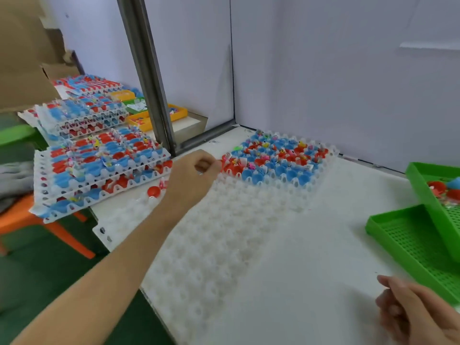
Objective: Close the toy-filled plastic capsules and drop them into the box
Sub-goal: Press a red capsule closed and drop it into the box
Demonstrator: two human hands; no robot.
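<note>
On the counter (311, 245): white tray (224, 232) is holding red and blue capsules (281, 158) at its far end.
Left hand (191, 175): fingers (202, 165) are curling at a red capsule (227, 165); grip unclear.
Right hand (418, 312): fingers are hanging loosely curled, holding nothing, near green trays (410, 235).

Red and blue capsules (281, 155), white tray (224, 232), green perforated basket (410, 235)
</note>
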